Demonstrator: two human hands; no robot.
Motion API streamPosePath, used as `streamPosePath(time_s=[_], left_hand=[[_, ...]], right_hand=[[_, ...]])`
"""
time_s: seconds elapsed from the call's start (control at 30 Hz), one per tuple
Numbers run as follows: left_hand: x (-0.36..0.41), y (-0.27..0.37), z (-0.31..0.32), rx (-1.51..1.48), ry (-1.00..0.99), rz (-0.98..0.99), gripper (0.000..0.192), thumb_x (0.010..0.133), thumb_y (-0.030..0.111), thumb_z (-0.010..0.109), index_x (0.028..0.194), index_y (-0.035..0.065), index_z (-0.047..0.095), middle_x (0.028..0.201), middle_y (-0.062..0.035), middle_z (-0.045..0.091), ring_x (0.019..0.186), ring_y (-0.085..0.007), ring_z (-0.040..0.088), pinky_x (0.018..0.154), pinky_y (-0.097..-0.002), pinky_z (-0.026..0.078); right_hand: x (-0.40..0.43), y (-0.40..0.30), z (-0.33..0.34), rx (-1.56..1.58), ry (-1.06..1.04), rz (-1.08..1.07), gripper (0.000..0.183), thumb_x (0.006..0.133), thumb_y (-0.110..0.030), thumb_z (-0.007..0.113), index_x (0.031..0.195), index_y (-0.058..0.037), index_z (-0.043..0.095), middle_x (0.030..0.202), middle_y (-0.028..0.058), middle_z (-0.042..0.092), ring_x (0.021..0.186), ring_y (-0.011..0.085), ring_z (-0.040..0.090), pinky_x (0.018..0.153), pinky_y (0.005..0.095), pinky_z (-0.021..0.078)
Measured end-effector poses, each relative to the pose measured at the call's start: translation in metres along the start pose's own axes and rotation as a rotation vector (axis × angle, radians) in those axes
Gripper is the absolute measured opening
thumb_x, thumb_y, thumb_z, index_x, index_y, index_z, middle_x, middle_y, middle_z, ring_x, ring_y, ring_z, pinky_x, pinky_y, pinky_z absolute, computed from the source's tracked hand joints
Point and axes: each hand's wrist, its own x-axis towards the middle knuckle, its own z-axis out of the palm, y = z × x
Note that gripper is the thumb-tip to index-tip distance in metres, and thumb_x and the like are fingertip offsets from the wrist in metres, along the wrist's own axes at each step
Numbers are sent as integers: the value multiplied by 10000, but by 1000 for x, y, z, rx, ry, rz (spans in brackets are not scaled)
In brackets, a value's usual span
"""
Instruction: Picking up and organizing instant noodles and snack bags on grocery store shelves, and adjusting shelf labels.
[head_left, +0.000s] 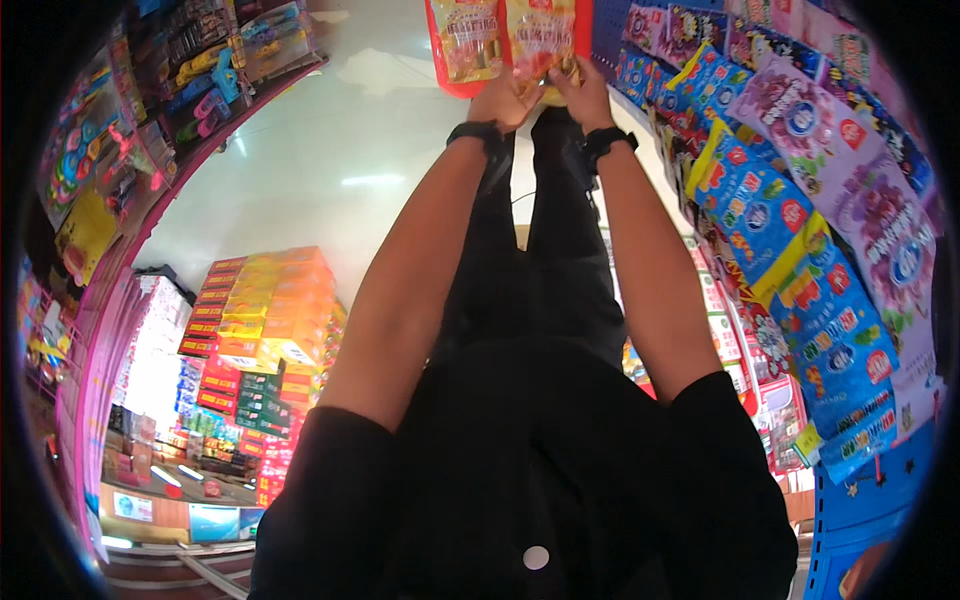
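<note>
Both hands are at the top centre, by the near edge of a red plastic tray or basket (454, 91). It holds clear-and-yellow printed snack packets; one packet (469, 41) lies at the left and another (541, 34) at the right. My left hand (502, 101) touches the lower edge of the right packet with its fingers bent. Opposite it, my right hand (585, 88) has thumb and fingers on a small yellowish packet part (568, 73) at the same spot. How firmly either hand grips is too small to tell. Black bands circle both wrists.
Blue and purple snack bags (750, 202) hang in rows from a blue pegboard (870, 502) on the right. Packaged toys (217, 82) fill a pink-edged rack at the left. Stacked red, yellow and orange boxes (247, 307) stand at the lower left. Pale glossy floor (300, 165) lies between.
</note>
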Motion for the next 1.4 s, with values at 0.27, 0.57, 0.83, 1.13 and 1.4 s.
streamPosePath(time_s=[0.27,0.57,0.83,1.13,1.4], left_hand=[[21,-3,-11,175,-72,61,518,893,440,569,1186,13,580,1125,-153,654,1078,-268,616,928,-345,457],[-63,-111,-62,120,-64,-150,441,881,406,566,1093,24,622,1000,-164,684,951,-306,650,857,-385,487],[-115,-152,-103,-92,-30,-253,373,916,301,543,1090,-23,603,943,-143,704,840,-218,687,777,-328,530],[-119,-76,-98,-93,-2,-162,370,944,250,520,1125,-70,560,933,-176,687,834,-238,687,749,-314,544],[-113,-26,-19,47,-97,-69,325,938,275,562,1084,-13,598,925,-149,686,824,-213,686,679,-329,520]], right_hand=[[66,57,-24,-316,32,-23,559,827,-313,706,1236,20,523,1133,179,633,1041,278,616,897,362,469],[23,-45,13,-471,-203,37,489,819,-432,669,1049,-1,646,938,227,670,917,366,649,808,414,497],[-83,-93,-18,-275,-346,152,412,844,-342,654,1071,1,636,1037,158,679,994,267,644,885,359,484],[-184,-57,-94,-245,-303,196,286,819,-190,653,1077,-67,653,932,104,682,876,225,649,790,339,511],[-259,-38,-156,65,-159,42,291,865,-102,618,1148,-40,599,971,99,664,862,188,640,773,315,511]])
